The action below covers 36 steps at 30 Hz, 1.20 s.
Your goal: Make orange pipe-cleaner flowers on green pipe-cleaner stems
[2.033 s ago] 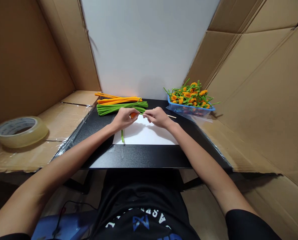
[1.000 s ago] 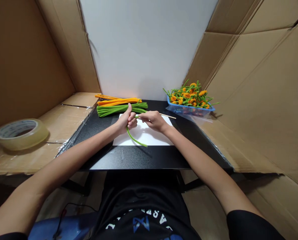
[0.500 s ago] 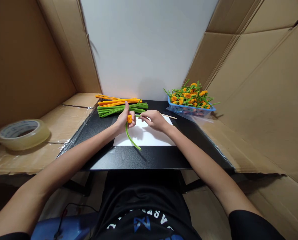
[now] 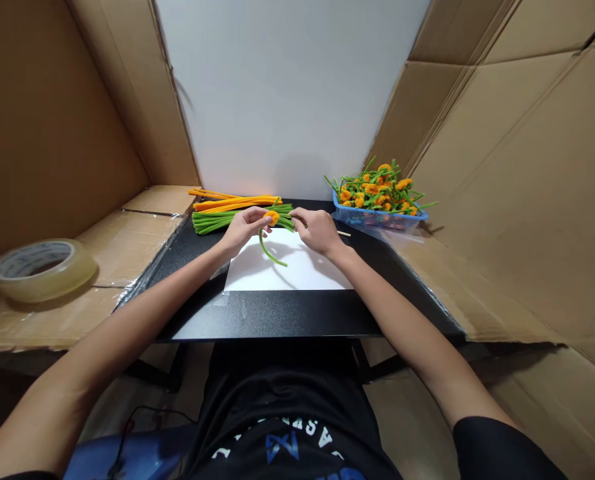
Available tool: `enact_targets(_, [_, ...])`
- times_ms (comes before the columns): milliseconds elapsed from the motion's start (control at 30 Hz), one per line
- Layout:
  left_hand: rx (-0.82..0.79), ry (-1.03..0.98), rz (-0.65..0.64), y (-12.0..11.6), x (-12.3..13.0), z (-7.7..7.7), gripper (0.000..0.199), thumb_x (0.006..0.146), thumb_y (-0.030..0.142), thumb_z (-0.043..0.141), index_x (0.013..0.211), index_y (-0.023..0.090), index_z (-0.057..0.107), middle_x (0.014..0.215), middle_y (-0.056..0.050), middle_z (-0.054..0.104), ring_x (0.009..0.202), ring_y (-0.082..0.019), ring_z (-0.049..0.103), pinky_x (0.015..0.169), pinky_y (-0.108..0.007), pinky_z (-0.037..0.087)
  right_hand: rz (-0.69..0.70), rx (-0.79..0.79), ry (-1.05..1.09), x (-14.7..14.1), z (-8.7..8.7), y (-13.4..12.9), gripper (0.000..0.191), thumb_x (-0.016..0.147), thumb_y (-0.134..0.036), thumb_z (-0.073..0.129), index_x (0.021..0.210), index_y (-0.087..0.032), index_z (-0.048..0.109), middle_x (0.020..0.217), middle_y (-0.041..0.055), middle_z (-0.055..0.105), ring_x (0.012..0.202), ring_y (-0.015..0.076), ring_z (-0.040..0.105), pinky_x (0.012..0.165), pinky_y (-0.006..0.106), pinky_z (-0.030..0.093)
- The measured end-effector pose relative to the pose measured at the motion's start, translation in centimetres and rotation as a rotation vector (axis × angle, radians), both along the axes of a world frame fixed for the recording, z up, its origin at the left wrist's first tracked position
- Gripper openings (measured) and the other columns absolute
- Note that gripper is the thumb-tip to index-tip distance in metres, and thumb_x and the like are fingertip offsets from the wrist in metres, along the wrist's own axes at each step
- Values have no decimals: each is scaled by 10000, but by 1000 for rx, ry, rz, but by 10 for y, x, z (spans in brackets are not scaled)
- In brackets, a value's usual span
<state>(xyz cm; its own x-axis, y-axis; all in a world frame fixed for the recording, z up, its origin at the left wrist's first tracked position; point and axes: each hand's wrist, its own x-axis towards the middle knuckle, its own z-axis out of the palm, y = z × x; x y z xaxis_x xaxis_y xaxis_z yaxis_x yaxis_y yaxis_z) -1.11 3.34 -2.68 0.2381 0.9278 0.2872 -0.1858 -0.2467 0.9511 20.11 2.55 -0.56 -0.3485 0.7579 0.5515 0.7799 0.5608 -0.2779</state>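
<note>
My left hand point(image 4: 244, 231) is closed in a pinch on a small orange pipe-cleaner flower point(image 4: 271, 218), held above the white sheet. From the flower a green pipe-cleaner stem point(image 4: 272, 255) curves down and to the right, its end free. Just right of the flower, my right hand point(image 4: 320, 230) has its fingertips pressed together; what they pinch is lost against the green pipe cleaners behind. Those green pipe cleaners point(image 4: 210, 222) lie in a bundle past my left hand, with orange pipe cleaners point(image 4: 237, 203) behind them.
A blue basket point(image 4: 377, 217) heaped with orange-and-green flowers stands at the back right. White paper point(image 4: 287, 280) lies on the black table point(image 4: 277, 317). A thin wooden stick point(image 4: 344, 234) shows beyond my right hand. A tape roll point(image 4: 72, 273) rests on cardboard at left.
My left hand has turned, bringing the flower up and right, now between its fingertips. The hanging stem has risen with it. My right hand has moved slightly up and right.
</note>
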Motion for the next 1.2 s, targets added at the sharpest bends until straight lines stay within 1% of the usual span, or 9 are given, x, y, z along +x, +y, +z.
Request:
enact_targets(233, [148, 109, 43, -1, 3, -4, 462, 638, 455, 881, 924, 129, 723, 763, -43, 717, 633, -132, 644, 634, -276, 533, 207, -106, 232, -9, -8, 1, 237, 932, -306, 561, 1005, -171, 742, 815, 41, 748, 725, 165, 658, 723, 262, 443])
enact_targets(433, [194, 116, 58, -4, 6, -5, 510, 653, 454, 869, 1016, 123, 733, 782, -65, 743, 662, -152, 680, 675, -292, 565, 110, -85, 247, -11, -8, -2, 216, 910, -287, 572, 939, -178, 756, 745, 23, 720, 682, 153, 628, 693, 248, 420])
enact_targets(667, [321, 339, 393, -15, 11, -7, 323, 725, 380, 787, 935, 135, 768, 683, -50, 723, 637, -173, 687, 596, -253, 525, 86, -77, 152, -23, -9, -12, 214, 902, -257, 568, 898, -172, 764, 741, 31, 727, 660, 152, 614, 683, 247, 396])
enact_targets(733, [336, 376, 444, -16, 12, -8, 293, 732, 357, 771, 933, 144, 772, 688, -46, 727, 648, -176, 690, 593, -247, 519, 70, -63, 115, -25, -9, -15, 205, 897, -251, 574, 865, -174, 761, 741, 34, 729, 655, 156, 613, 676, 251, 388])
enact_targets(900, [335, 341, 342, -13, 11, -12, 338, 775, 372, 734, 1007, 129, 762, 780, -78, 767, 716, -194, 724, 683, -280, 569, -7, -88, 97, -25, -8, -15, 182, 894, -236, 579, 921, -197, 755, 766, 33, 738, 667, 172, 629, 683, 263, 389])
enact_targets(967, [346, 344, 357, -11, 11, -13, 325, 781, 379, 730, 979, 124, 764, 817, -92, 776, 729, -198, 730, 691, -287, 579, 1, -119, 103, -25, -8, -14, 179, 895, -237, 588, 968, -196, 746, 758, 32, 736, 668, 175, 628, 686, 263, 392])
enact_targets(1033, [396, 392, 427, -13, 12, -13, 275, 778, 357, 733, 929, 130, 768, 839, -90, 779, 726, -192, 725, 684, -283, 577, 49, -141, 108, -26, -9, -14, 182, 908, -227, 576, 976, -187, 740, 751, 33, 733, 661, 169, 621, 677, 257, 387])
enact_targets(1100, [453, 433, 492, -15, 13, -13, 224, 781, 326, 727, 899, 140, 769, 851, -79, 781, 719, -181, 719, 684, -278, 575, 98, -141, 115, -27, -10, -14, 192, 916, -199, 552, 935, -178, 742, 749, 33, 731, 651, 159, 609, 662, 249, 375])
enact_targets(1200, [491, 440, 520, -19, 15, -14, 201, 792, 308, 716, 903, 148, 766, 890, -71, 787, 732, -171, 720, 705, -276, 581, 150, -132, 122, -26, -11, -13, 212, 905, -161, 537, 849, -169, 741, 741, 32, 727, 646, 149, 598, 657, 244, 366])
